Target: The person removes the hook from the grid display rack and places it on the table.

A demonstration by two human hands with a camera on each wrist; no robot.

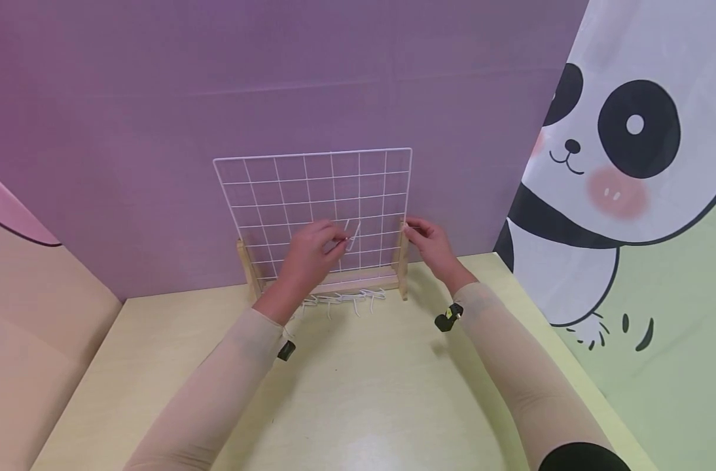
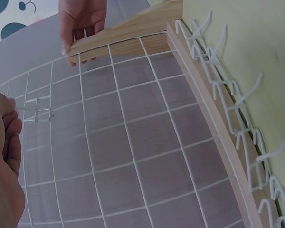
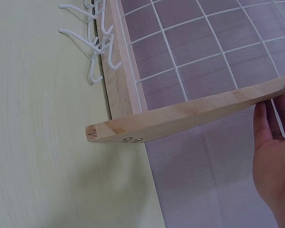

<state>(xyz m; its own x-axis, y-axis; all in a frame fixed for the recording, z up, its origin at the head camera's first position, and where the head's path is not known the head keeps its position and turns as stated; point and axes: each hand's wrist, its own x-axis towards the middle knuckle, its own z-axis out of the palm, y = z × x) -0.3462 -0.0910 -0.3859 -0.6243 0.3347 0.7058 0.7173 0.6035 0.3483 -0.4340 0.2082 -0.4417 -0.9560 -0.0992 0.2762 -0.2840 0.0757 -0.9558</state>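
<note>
A white wire grid panel (image 1: pixel 311 154) stands upright in a wooden stand, its right post (image 1: pixel 403 268) near my right hand (image 1: pixel 433 247). That hand grips the upper part of the post, thumb on one side and fingers behind it. My left hand (image 1: pixel 311 258) is in front of the grid and pinches the prong of a white wire hook (image 2: pixel 37 111) between thumb and fingertips. In the left wrist view the hook's back wires lie against the grid wires, a few squares in from the right post.
Several more white wire hooks (image 1: pixel 355 297) lie in a row along the stand's wooden base bar (image 3: pixel 118 90), prongs pointing toward me. The stand is on a pale wood-grain table (image 1: pixel 358 392). Close behind it rises a purple backdrop (image 1: pixel 334 78), with a panda-print wall (image 1: pixel 623 196) at the right.
</note>
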